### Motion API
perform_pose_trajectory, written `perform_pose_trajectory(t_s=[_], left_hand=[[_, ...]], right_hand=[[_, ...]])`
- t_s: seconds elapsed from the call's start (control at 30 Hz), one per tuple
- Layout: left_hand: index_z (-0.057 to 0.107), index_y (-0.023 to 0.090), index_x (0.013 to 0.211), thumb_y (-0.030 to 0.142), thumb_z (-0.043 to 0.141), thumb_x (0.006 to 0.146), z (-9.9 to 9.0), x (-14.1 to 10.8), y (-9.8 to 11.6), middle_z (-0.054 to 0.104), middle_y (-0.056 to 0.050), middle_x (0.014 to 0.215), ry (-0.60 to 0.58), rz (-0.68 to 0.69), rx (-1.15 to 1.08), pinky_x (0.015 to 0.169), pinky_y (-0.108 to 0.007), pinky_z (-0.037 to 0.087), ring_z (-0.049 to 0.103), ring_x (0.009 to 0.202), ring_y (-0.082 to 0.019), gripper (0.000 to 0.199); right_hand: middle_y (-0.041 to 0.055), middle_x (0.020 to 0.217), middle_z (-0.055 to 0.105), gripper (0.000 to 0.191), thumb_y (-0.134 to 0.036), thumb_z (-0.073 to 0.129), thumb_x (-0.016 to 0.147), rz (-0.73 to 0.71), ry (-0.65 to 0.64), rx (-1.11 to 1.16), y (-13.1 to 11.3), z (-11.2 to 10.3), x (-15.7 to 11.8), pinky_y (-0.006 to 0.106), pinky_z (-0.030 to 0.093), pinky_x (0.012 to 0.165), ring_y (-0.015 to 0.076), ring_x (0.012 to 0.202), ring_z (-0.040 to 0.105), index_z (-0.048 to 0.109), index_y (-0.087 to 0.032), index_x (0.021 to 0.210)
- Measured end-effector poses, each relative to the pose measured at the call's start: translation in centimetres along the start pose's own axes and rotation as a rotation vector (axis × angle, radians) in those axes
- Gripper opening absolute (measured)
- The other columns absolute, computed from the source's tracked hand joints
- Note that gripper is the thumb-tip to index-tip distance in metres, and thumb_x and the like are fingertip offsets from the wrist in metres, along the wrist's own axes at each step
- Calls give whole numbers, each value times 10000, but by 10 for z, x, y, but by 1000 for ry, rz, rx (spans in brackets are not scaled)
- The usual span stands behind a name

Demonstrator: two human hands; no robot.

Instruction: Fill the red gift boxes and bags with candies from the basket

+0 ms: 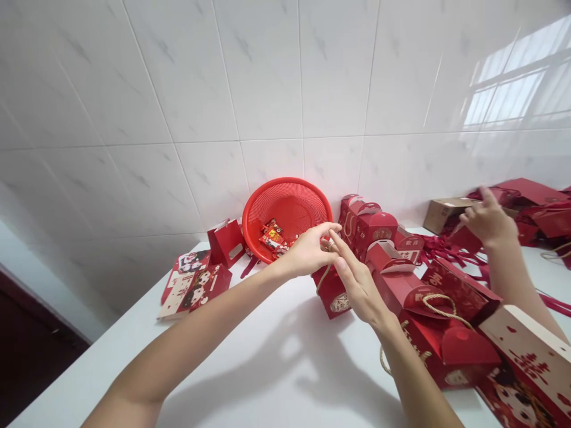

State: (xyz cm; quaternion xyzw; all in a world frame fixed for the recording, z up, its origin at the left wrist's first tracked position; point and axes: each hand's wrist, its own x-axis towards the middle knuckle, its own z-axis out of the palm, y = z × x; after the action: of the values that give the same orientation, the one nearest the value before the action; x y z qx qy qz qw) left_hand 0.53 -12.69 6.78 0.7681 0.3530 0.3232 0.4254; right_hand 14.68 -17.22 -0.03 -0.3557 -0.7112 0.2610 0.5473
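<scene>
Here, a small red gift box (333, 294) stands on the white table (250, 368), near its far edge by the tiled wall, and both of the person's hands meet just above it. The left hand (307, 249) has its fingertips pinched together on the box's rope handle (327, 270). The right hand (357, 279) touches the same spot, its fingers stretched out and close together, the index tip at the rope; whether it grips the rope cannot be told.

Just behind the box, a round red basket (285, 208) leans against the wall with a few sweet packets (273, 236) in it. Toward the table's left edge lie flat printed box blanks (191, 285), with 1 small red bag (226, 241) upright behind them. To the right, a row of finished red boxes (401, 279) runs along the table toward the near right corner. Farther right, another person's hand (486, 220) reaches among red boxes and a cardboard carton (444, 213).
</scene>
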Motion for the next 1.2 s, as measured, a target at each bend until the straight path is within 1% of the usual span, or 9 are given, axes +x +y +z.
perform_pose_trajectory(t_s=[0.13, 0.27, 0.37, 0.47, 0.53, 0.7, 0.87, 0.97, 1.2], left_hand=[[547, 131, 1239, 54, 684, 662, 9, 1, -8, 638, 15, 783, -1, -56, -248, 715, -268, 512, 636, 758, -139, 597], [594, 139, 1148, 46, 785, 594, 11, 5, -15, 664, 2, 808, 25, -76, -391, 703, -265, 520, 640, 725, -131, 594], [646, 140, 1032, 8, 798, 580, 9, 10, -13, 669, -42, 931, 135, -122, -437, 680, -266, 530, 644, 719, -126, 495], [664, 135, 949, -31, 746, 630, 6, 15, -1, 630, -61, 1010, 256, -155, -497, 699, -278, 546, 656, 732, -122, 368], [661, 132, 936, -45, 702, 662, 3, 18, 10, 612, -55, 988, 292, -147, -548, 721, -292, 551, 662, 722, -122, 328], [626, 126, 950, -49, 638, 704, 2, 35, 47, 620, -51, 890, 251, -55, -595, 766, -336, 528, 643, 720, -139, 302], [609, 119, 934, -32, 607, 723, 9, 71, 77, 601, -46, 759, 214, 13, -574, 814, -347, 500, 595, 735, -149, 260], [601, 129, 900, -5, 611, 710, 17, 98, 84, 588, -50, 787, 214, 41, -615, 844, -357, 506, 591, 765, -153, 232], [599, 152, 899, 40, 655, 692, 45, 153, 92, 596, -53, 888, 183, 83, -753, 874, -338, 496, 602, 838, -154, 242]], right_hand=[[66, 1536, 458, 599, -563, 361, 1015, 0, -26, 9, 5, -5, -2, 465, 327, 1186, 249, 1432, 415, 339, -293, 1549], [89, 1457, 546, 546, -514, 375, 1020, -47, 23, -50, 13, -4, -2, 456, 411, 1107, 258, 1359, 504, 404, -268, 1507], [107, 1242, 681, 392, -421, 450, 1005, -145, 270, -246, 17, -1, -1, 432, 480, 953, 261, 1134, 631, 582, -219, 1313], [76, 921, 719, 171, -259, 514, 966, -354, 555, -416, 12, 5, -5, 394, 454, 805, 224, 853, 619, 647, -195, 1052], [52, 805, 684, 114, -159, 518, 927, -525, 601, -420, 4, 16, -11, 389, 425, 775, 200, 764, 578, 623, -192, 961], [5, 605, 541, 80, -120, 494, 780, -860, 318, -246, -8, 78, -38, 322, 381, 614, 148, 587, 450, 545, -182, 788], [-52, 505, 379, 152, -210, 548, 631, -947, 74, -330, 12, 133, -59, 279, 280, 537, 105, 508, 311, 406, -201, 576], [-56, 498, 401, 162, -234, 567, 636, -904, -22, -381, 25, 140, -62, 269, 299, 549, 103, 509, 324, 420, -200, 579], [-19, 536, 513, 174, -240, 581, 719, -725, -157, -467, 38, 133, -58, 271, 293, 533, 126, 540, 402, 467, -199, 595]])
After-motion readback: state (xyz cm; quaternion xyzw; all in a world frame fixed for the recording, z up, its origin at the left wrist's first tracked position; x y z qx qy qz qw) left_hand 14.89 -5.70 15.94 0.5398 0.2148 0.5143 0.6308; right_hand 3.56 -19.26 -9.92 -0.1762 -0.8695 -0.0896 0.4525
